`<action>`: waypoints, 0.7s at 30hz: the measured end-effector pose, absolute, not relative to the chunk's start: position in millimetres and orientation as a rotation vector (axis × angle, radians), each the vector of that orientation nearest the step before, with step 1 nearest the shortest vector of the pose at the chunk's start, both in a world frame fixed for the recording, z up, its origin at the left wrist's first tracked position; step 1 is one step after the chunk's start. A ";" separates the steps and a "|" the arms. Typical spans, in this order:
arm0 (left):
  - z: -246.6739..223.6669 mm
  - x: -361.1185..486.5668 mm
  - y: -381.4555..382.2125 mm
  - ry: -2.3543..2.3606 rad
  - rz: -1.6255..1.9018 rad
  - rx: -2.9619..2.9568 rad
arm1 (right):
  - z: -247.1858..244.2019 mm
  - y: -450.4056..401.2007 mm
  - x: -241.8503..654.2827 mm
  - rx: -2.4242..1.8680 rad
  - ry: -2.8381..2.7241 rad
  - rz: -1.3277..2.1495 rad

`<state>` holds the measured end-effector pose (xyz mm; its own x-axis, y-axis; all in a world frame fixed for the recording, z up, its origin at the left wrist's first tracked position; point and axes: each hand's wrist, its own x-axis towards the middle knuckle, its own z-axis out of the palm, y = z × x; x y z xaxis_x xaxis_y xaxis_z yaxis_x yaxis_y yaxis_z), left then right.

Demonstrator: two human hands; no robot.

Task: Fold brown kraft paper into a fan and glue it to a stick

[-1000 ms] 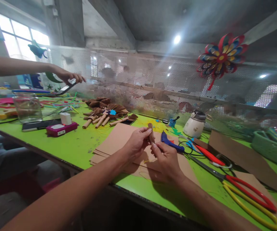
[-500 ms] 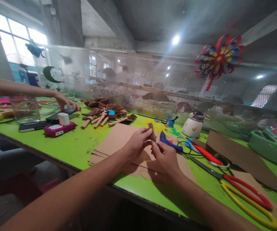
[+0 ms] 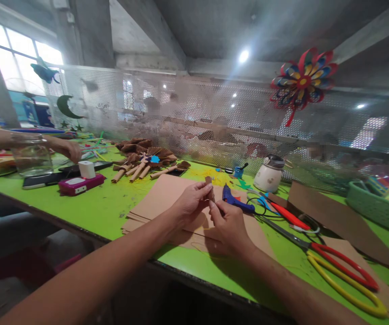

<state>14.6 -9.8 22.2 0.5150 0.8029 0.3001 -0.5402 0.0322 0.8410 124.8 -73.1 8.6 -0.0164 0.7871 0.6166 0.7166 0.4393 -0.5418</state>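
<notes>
A small strip of brown paper (image 3: 209, 186) stands between my two hands. My left hand (image 3: 194, 201) pinches its upper part between thumb and fingers. Lower down, the thumb and fingertips of my right hand (image 3: 230, 221) are closed on the same strip. Both hands are above a stack of tan paper sheets (image 3: 164, 189) on the green table (image 3: 113, 212). Just beyond my right hand lies a blue glue gun (image 3: 235, 201). Large scissors (image 3: 341, 271) with red and yellow handles rest to the right.
Brown paper flowers (image 3: 147, 162) lie at the back. A purple power strip (image 3: 81, 183), phones and a glass jar (image 3: 32, 155) are left, near a co-worker's hand (image 3: 67, 148). A white jug (image 3: 269, 174), a red-handled tool (image 3: 289, 215) and a green basket (image 3: 373, 205) stand right.
My hands keep hold of the brown paper strip, nearly in place. The co-worker's hand has drawn back leftward from the phone. The whole view has shifted slightly.
</notes>
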 end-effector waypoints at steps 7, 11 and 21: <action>22.5 14.8 -10.8 0.306 1.081 1.133 | 9.0 -74.4 121.2 -1.292 -1.718 0.171; 25.3 15.7 -15.4 0.309 1.120 1.205 | 9.7 -70.3 123.5 -1.331 -1.652 0.270; 28.5 14.9 -20.7 0.272 1.076 1.211 | 5.3 -68.3 124.3 -1.219 -1.543 0.536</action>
<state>14.9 -20.7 28.5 0.5107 0.7844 0.3521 -0.5226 -0.0420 0.8515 124.3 -68.3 5.3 0.0681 0.8916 0.4477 0.4220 0.3809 -0.8227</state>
